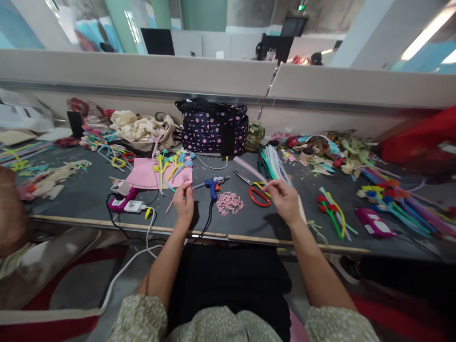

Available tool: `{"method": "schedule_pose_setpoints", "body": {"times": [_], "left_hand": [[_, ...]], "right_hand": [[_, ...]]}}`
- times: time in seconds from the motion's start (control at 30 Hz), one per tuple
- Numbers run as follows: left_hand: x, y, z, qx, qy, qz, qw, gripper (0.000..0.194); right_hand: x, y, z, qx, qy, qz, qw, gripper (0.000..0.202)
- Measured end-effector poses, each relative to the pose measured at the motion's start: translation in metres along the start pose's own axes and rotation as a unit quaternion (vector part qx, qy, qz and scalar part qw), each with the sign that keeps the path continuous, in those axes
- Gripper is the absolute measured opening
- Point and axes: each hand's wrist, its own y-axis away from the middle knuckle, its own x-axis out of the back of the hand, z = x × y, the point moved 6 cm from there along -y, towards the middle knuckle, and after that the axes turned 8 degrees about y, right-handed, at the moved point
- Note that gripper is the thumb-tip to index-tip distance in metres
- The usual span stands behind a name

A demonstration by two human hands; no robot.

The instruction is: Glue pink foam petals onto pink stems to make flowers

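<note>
Lilac, a strip (248, 169) is pinched in the right hand (285, 202); I cannot tell the left hand's (184, 204) grip.

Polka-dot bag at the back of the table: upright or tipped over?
Upright. The polka-dot bag stands on the table, its dark straps uppermost.

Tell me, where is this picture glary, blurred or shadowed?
Head view: the ceiling light glares white, top right; head view: the red material at the right edge is blurred; head view: a dark shadow lies on the table beside the left hand.
</note>
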Motion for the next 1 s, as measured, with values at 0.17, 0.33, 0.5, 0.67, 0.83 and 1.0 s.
{"method": "schedule_pose_setpoints", "body": {"times": [0.17, 0.33, 0.5, 0.67, 0.83, 1.0], "left_hand": [[-0.022, 0.024, 0.056, 0.084, 0.128, -0.150, 0.977, 0.033], [-0.030, 0.091, 0.122, 0.249, 0.262, -0.423, 0.831, 0.040], [0.006, 0.141, 0.162, 0.334, 0.343, -0.446, 0.756, 0.031], [0.030, 0.169, 0.184, 0.370, 0.389, -0.440, 0.720, 0.025], [0.032, 0.179, 0.184, 0.401, 0.390, -0.425, 0.711, 0.021], [0.034, 0.182, 0.178, 0.413, 0.395, -0.427, 0.700, 0.018]], "right_hand": [[-0.018, 0.044, -0.051, 0.183, 0.106, -0.031, 0.977, 0.015], [-0.017, 0.085, -0.107, 0.312, 0.165, -0.043, 0.935, 0.021], [-0.002, 0.131, -0.155, 0.361, 0.218, -0.045, 0.906, 0.022], [0.011, 0.169, -0.183, 0.387, 0.242, -0.037, 0.889, 0.022], [0.021, 0.184, -0.179, 0.356, 0.213, 0.008, 0.910, 0.026], [0.035, 0.184, -0.162, 0.274, 0.205, 0.094, 0.935, 0.032]]}}
